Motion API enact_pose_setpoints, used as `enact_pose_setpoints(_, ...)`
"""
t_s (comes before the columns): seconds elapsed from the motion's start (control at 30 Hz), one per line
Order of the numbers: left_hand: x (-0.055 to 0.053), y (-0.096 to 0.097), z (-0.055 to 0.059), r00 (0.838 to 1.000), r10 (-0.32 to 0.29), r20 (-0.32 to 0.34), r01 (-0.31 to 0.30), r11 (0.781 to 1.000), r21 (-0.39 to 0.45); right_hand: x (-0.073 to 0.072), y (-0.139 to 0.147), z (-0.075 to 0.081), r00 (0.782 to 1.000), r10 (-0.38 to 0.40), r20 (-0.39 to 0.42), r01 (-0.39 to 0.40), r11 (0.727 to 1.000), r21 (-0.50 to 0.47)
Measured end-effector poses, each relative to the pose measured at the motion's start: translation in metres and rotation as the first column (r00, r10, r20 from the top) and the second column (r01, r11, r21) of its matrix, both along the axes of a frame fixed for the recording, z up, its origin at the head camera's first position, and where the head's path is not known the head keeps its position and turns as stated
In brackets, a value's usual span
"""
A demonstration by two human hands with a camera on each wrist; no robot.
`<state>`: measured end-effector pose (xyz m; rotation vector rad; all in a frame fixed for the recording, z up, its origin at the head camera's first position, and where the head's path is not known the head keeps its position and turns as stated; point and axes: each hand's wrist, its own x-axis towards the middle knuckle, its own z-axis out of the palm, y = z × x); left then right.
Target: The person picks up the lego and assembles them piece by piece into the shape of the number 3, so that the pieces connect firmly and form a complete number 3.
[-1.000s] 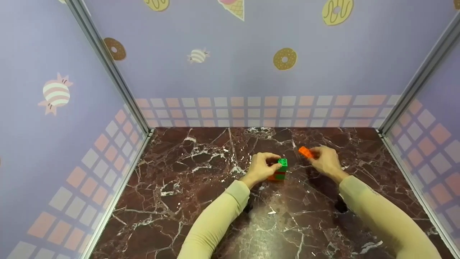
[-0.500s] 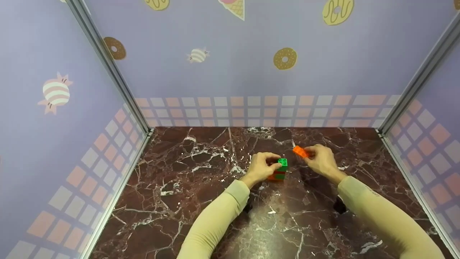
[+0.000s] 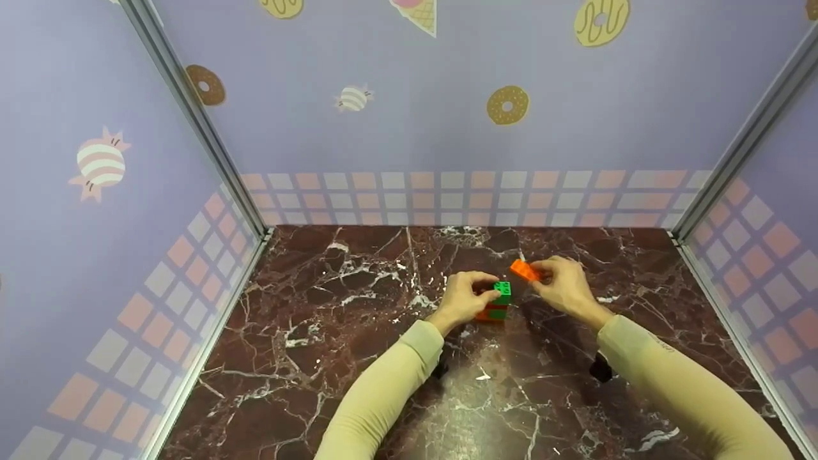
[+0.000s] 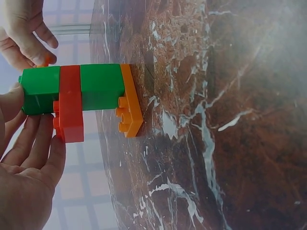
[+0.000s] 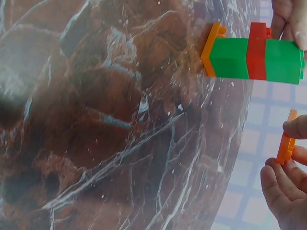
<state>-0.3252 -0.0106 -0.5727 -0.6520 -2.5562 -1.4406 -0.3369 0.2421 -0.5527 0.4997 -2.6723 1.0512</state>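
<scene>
My left hand [image 3: 465, 297] holds a stack of toy building bricks at its upper end, thumb and fingers at the green top brick [image 4: 41, 91]. Below that come a red brick [image 4: 72, 108], another green brick [image 4: 101, 88] and a thin orange brick [image 4: 135, 112] on the table. The red and lower orange bricks stick out past the green ones on the left hand's side. Up and to the right of the stack, my right hand [image 3: 567, 284] pinches a thin orange brick [image 3: 524, 270] between thumb and fingers, raised off the table.
A dark red marbled tabletop [image 3: 358, 370] with white veins lies under both hands. Patterned lilac walls [image 3: 415, 128] enclose it at the back and both sides, with metal strips at the corners.
My right hand has carried the thin orange brick leftward, closer to the stack. The left hand and the stack have stayed in place.
</scene>
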Motion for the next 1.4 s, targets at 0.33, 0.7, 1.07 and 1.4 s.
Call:
enact_pose_setpoints(0.33,0.0,-0.002,-0.001,1.0,-0.015,-0.003,0.015,1.0,-0.001,0.005,-0.013,0.007,0.999,0.033,0.004,-0.033,0.998,-0.045)
enact_pose_setpoints(0.7,0.0,-0.006,0.0,1.0,0.002,-0.01,-0.002,0.999,0.045,0.01,-0.02,0.013,0.997,0.073,-0.035,-0.073,0.997,-0.011)
enact_pose_setpoints(1.07,-0.002,-0.005,0.003,0.999,-0.032,-0.006,0.032,0.988,0.153,0.01,-0.026,0.017,0.984,0.148,-0.098,-0.148,0.989,0.012)
enact_pose_setpoints(1.4,-0.002,-0.007,0.007,0.994,0.036,-0.1,-0.036,0.999,0.006,0.011,-0.032,0.014,0.963,0.226,-0.145,-0.231,0.973,-0.017)
